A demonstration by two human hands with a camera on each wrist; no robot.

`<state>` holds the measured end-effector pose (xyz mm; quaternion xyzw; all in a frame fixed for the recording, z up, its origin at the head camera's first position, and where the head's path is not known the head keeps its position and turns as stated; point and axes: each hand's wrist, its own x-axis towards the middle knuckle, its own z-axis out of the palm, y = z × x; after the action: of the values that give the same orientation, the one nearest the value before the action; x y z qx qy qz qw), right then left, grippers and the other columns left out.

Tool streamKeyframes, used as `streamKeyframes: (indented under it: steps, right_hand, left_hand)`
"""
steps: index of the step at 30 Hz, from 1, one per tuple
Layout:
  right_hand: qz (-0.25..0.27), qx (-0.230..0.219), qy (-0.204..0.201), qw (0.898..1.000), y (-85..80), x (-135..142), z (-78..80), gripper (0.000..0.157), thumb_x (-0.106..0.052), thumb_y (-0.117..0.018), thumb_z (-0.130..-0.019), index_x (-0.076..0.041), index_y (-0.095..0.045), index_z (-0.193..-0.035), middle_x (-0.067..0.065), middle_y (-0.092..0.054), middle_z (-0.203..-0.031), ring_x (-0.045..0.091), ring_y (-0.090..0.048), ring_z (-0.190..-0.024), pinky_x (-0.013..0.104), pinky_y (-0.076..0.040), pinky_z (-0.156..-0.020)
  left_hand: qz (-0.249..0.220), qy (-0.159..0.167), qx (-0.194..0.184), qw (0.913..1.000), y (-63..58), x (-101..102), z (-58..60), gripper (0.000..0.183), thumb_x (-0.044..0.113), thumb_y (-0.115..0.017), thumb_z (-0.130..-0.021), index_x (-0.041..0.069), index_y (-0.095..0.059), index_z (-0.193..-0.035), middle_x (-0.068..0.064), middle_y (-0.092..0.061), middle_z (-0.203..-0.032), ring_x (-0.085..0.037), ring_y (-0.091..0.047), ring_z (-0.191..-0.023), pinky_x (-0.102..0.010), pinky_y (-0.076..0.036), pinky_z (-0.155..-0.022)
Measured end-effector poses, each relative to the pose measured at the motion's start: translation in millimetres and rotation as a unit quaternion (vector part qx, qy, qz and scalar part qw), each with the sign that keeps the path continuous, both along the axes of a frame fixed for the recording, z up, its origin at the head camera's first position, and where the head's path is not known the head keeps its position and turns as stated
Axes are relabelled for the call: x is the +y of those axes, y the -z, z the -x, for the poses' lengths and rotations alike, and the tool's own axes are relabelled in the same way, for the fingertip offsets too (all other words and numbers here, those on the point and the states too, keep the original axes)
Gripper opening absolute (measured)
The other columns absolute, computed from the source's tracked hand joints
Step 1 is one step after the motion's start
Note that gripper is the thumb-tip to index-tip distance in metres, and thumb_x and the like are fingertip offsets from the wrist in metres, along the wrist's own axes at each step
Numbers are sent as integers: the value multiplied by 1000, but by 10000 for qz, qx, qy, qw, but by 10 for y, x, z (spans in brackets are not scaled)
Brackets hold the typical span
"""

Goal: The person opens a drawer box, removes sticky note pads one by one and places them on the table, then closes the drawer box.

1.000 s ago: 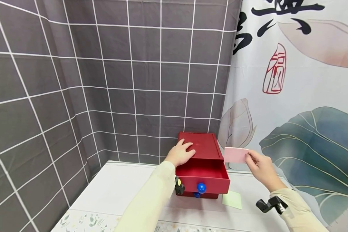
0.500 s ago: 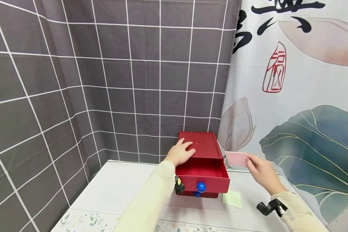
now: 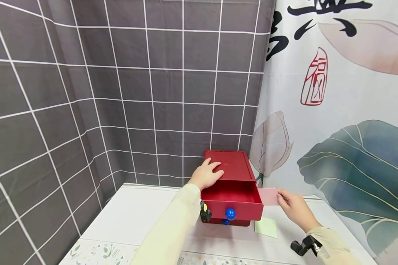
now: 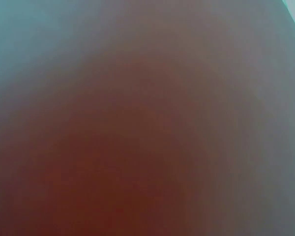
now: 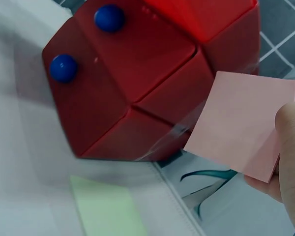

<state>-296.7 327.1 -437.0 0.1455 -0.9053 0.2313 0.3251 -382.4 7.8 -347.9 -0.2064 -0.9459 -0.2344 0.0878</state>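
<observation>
A red two-drawer box stands at the back of the table, its upper drawer pulled out and bare inside where it shows. On the box's top rests my left hand, fingers spread. My right hand pinches a pink sticky note by its edge, thumb on the near face, just right of the drawer. In the right wrist view the pink note appears flat and square beside the box's side. A pale green sticky note lies on the table by the box. The left wrist view is only blur.
Blue round knobs stick out from the drawer fronts. The white table has a floral strip along its front. Behind it hang a grey gridded curtain and a white curtain with painted leaves.
My right hand has lowered the pink note from beside the box's top to beside the open drawer. The left hand stays put on the box.
</observation>
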Motion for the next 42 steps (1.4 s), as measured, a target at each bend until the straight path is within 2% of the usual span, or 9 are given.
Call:
streamKeyframes:
  steps: [4,7,11,15,20,25,30,35,42]
  right_hand:
    - [17,-452,85,9989,77,-10,-6,24,-8,-57,-88,1,-64,-109,16,-67,-96,25,-65,-80,42,-53,-67]
    - [-82,-556,113,9984,126,-18,-12,23,-7,-57,-88,1,-64,-108,15,-67,-94,23,-65,-78,40,-53,-66]
    - [-448,-285,144,9985,184,-23,-11,19,-5,-60,-84,-1,-66,-102,8,-68,-84,14,-59,-66,36,-52,-59]
    - [-1054,50,149,9943,255,-21,-6,20,-6,-63,-80,-4,-67,-100,5,-68,-81,13,-59,-64,37,-51,-60]
    - [-1756,324,-65,9839,333,-37,-33,21,-8,-68,-77,-7,-67,-97,5,-68,-83,20,-66,-70,38,-52,-64]
    - [-2322,697,-246,9699,406,-63,-80,28,-5,-70,-71,-6,-65,-98,4,-68,-79,18,-65,-67,33,-52,-60]
    - [-2638,1038,-490,9577,500,-76,-147,34,-4,-65,-66,-6,-63,-100,4,-68,-81,18,-66,-68,31,-52,-59]
    - [-2880,1030,-560,9504,600,-113,-236,38,-4,-67,-65,-8,-63,-103,3,-69,-87,16,-66,-72,31,-52,-62]
    - [-2678,522,-138,9620,770,-197,-310,32,-15,-74,-72,-18,-64,-102,-1,-69,-86,14,-66,-72,31,-52,-63]
  left_hand:
    - [1,-9,38,10000,9,4,9,51,49,-45,-88,29,-47,-135,-7,-29,-147,-31,-41,-124,-45,-34,-99]
    - [3,-10,37,10000,13,7,10,51,49,-45,-88,29,-47,-135,-7,-29,-147,-30,-41,-124,-45,-34,-99]
    - [-24,0,38,10000,-2,7,-2,52,49,-45,-87,29,-47,-135,-7,-29,-147,-31,-41,-124,-46,-34,-99]
    - [-43,16,33,10000,-22,3,-15,52,48,-46,-88,28,-47,-135,-8,-29,-147,-31,-41,-123,-46,-33,-100]
    - [-11,12,19,10000,-25,1,-15,51,48,-45,-88,28,-47,-135,-7,-28,-147,-31,-41,-124,-46,-34,-100]
    - [15,1,30,10000,-16,1,-10,51,49,-44,-88,29,-47,-135,-7,-28,-147,-31,-41,-124,-46,-34,-100]
    - [-4,8,24,10000,-10,1,-20,52,49,-45,-88,28,-47,-135,-7,-29,-147,-30,-40,-124,-46,-34,-99]
    - [8,21,8,10000,-10,0,-27,52,49,-44,-88,28,-46,-136,-7,-29,-147,-30,-39,-125,-46,-34,-100]
    - [-27,52,22,10000,-18,-4,-35,52,48,-45,-88,27,-47,-135,-8,-29,-147,-30,-39,-125,-46,-33,-100]
